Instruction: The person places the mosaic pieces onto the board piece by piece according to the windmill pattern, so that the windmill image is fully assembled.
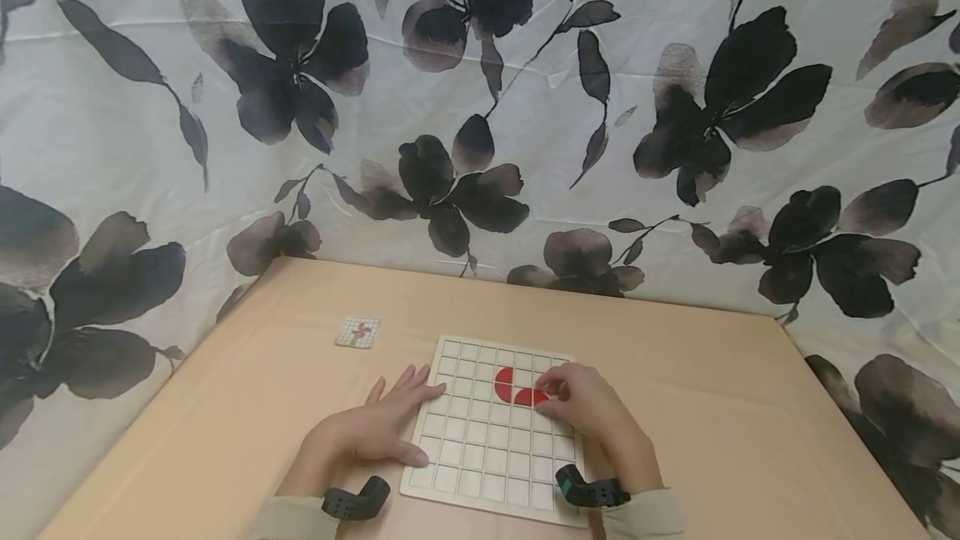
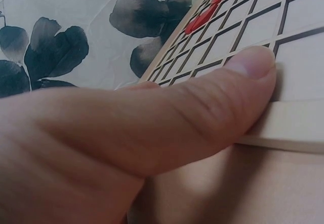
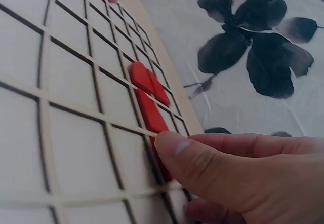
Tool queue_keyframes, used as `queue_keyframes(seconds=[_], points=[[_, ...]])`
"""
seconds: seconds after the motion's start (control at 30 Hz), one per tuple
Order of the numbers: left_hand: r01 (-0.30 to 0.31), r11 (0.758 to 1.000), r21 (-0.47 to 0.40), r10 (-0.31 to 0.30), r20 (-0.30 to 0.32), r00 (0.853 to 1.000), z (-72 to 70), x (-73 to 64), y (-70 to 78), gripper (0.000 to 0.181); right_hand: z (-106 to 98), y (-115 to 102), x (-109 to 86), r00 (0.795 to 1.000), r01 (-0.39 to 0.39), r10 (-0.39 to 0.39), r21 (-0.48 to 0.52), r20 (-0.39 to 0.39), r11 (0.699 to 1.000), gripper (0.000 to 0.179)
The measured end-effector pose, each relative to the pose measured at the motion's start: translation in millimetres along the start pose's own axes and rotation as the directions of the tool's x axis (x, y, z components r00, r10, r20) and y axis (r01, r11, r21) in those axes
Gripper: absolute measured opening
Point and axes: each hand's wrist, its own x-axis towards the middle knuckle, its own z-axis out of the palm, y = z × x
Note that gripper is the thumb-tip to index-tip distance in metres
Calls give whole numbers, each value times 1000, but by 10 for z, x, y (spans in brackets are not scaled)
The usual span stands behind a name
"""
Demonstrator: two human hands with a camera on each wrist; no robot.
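A white gridded board (image 1: pixel 480 440) lies on the table, with flat red pieces set in its squares. Two of them form a red half-round (image 1: pixel 503 386) in the upper part of the grid. Just right of its lower end is a low red dome shape (image 1: pixel 525 397). My right hand (image 1: pixel 592 402) pinches the red piece (image 3: pixel 161 158) at the right end of that dome, thumb and fingertips low over the grid. Spread along the board's left edge, my left hand (image 1: pixel 378 423) keeps its thumb (image 2: pixel 250 64) on the near-left rim and its fingertips higher up the side.
A small square card (image 1: pixel 357 332) with a red pattern on a grid lies on the table (image 1: pixel 720 423) beyond the left hand. Behind the table hangs a white cloth (image 1: pixel 570 132) with dark flowers. Each wrist wears a black band camera (image 1: pixel 356 500).
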Motion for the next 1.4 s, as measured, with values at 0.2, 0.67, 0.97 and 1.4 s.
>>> queue_keyframes(seconds=[0.2, 0.67, 0.97, 1.4], points=[[-1, 1000, -15, 1, 1, 1000, 25, -7, -2, 92, -279, 359, -97, 997, -79, 80, 63, -15, 995, 25], [-3, 1000, 0, 3, -6, 1000, 17, 5, 0, 92, -553, 912, -415, 972, -220, 205, 140, 110, 965, 33], [-13, 1000, 3, 13, -3, 1000, 18, 14, -17, 93, -507, 911, -365, 975, -208, 201, 72, 89, 976, 22], [-13, 1000, -10, 13, -4, 1000, 5, -4, -1, 93, -512, 862, -349, 978, -203, 196, 97, 77, 974, 18]])
